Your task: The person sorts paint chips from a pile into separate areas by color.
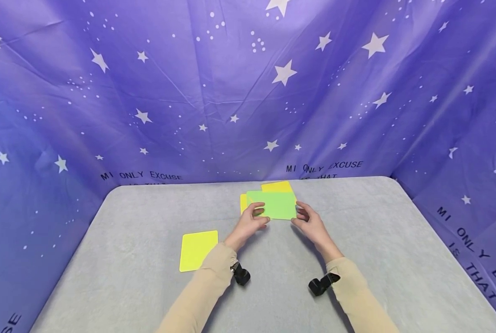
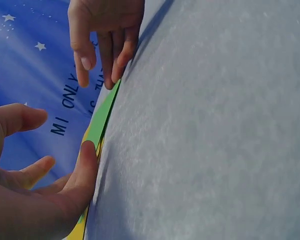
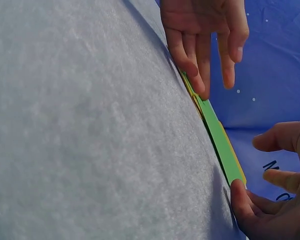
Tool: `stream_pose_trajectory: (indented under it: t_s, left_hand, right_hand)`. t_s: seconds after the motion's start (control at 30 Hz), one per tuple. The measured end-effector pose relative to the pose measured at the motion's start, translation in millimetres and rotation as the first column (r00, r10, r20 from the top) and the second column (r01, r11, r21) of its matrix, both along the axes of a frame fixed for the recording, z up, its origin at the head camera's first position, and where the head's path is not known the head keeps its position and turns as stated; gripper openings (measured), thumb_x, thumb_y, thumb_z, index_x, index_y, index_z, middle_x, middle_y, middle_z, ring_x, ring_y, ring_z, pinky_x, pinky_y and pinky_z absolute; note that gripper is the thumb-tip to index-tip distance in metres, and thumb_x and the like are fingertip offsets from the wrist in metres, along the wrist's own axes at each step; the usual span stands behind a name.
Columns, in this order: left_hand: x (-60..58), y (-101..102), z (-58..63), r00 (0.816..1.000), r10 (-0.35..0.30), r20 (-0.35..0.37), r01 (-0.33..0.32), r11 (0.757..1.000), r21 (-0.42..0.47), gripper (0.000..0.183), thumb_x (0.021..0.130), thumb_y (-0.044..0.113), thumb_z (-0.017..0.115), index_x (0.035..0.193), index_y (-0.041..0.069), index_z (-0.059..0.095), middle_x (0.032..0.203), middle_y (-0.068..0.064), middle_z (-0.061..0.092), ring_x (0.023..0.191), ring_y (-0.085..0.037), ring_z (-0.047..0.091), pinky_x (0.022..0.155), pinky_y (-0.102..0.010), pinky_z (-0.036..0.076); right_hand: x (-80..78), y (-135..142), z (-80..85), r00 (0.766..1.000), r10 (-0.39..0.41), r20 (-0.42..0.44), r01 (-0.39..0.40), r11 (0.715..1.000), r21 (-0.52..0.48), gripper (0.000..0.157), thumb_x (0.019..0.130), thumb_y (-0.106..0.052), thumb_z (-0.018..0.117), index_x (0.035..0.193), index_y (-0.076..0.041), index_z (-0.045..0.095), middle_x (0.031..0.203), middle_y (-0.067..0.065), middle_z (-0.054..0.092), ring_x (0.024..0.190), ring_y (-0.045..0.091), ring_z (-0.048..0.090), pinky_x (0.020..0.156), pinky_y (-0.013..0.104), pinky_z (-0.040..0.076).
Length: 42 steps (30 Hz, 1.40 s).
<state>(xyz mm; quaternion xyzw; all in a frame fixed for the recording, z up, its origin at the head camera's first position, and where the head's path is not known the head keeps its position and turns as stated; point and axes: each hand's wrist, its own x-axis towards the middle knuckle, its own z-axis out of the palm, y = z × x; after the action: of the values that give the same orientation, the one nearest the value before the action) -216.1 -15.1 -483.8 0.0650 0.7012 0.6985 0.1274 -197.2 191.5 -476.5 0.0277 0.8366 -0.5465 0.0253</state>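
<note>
A green card [image 1: 280, 206] lies at the far middle of the table, on top of yellow cards [image 1: 277, 186] that stick out behind it and at its left. My left hand [image 1: 252, 222] is at its left end, thumb resting on the near edge in the left wrist view and the other fingers spread loosely above. At the right end is my right hand [image 1: 312, 225]; its thumb [image 3: 242, 200] touches the near corner and its fingers are apart, relaxed. The left wrist view shows the green card [image 2: 104, 117] nearly edge-on, low on the table.
A separate yellow square card [image 1: 198, 249] lies nearer on the left, partly overlapped by my left sleeve [image 1: 214, 273]. The grey table [image 1: 139, 222] ends at a purple star-patterned curtain [image 1: 231, 92], which also hangs at both sides. Each wrist wears a black camera [image 1: 241, 274].
</note>
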Motion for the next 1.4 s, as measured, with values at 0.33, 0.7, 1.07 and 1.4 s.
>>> stream_pose_trajectory:
  t_s: [0.33, 0.7, 1.07, 1.4]
  left_hand:
    - [2.1, 2, -1.5, 0.999, 0.031, 0.023, -0.032, 0.999, 0.036, 0.057, 0.083, -0.003, 0.062, 0.136, -0.007, 0.043, 0.132, -0.03, 0.047, 0.106, -0.035, 0.059, 0.078, -0.039, 0.055]
    - [8.9, 0, -1.3, 0.999, 0.028, 0.028, -0.03, 0.997, 0.071, 0.05, 0.084, -0.006, 0.06, 0.132, -0.008, 0.046, 0.119, -0.027, 0.056, 0.09, -0.017, 0.061, 0.078, -0.042, 0.054]
    - [32.8, 7, 29.2, 0.999, 0.006, -0.043, -0.003, 0.997, 0.079, 0.043, 0.079, -0.014, 0.057, 0.121, -0.015, 0.05, 0.097, -0.026, 0.053, 0.075, -0.012, 0.054, 0.076, -0.037, 0.051]
    - [41.5, 25, 23.1, 0.999, -0.02, -0.037, 0.025, 0.991, 0.129, 0.048, 0.076, -0.018, 0.057, 0.123, -0.014, 0.049, 0.096, -0.019, 0.052, 0.077, -0.015, 0.057, 0.073, -0.026, 0.051]
  right_hand:
    - [3.3, 0, 0.2, 0.999, -0.004, 0.033, 0.007, 0.997, -0.079, 0.061, 0.09, -0.002, 0.059, 0.146, 0.002, 0.034, 0.134, 0.028, 0.046, 0.116, 0.035, 0.049, 0.082, 0.029, 0.048]
    - [10.0, 8, 2.3, 1.0, -0.023, -0.001, 0.023, 0.997, -0.078, 0.058, 0.089, -0.001, 0.059, 0.144, 0.002, 0.039, 0.122, 0.021, 0.046, 0.093, 0.02, 0.047, 0.066, 0.022, 0.045]
    - [25.5, 17, 1.9, 0.998, 0.035, -0.057, -0.04, 0.996, -0.08, 0.055, 0.087, 0.012, 0.055, 0.14, 0.01, 0.04, 0.108, 0.019, 0.045, 0.077, 0.012, 0.041, 0.063, 0.019, 0.037]
    - [37.6, 37, 0.8, 1.0, 0.016, -0.004, -0.016, 0.999, -0.043, 0.053, 0.09, 0.005, 0.057, 0.14, 0.006, 0.043, 0.112, 0.019, 0.048, 0.082, 0.014, 0.045, 0.061, 0.02, 0.041]
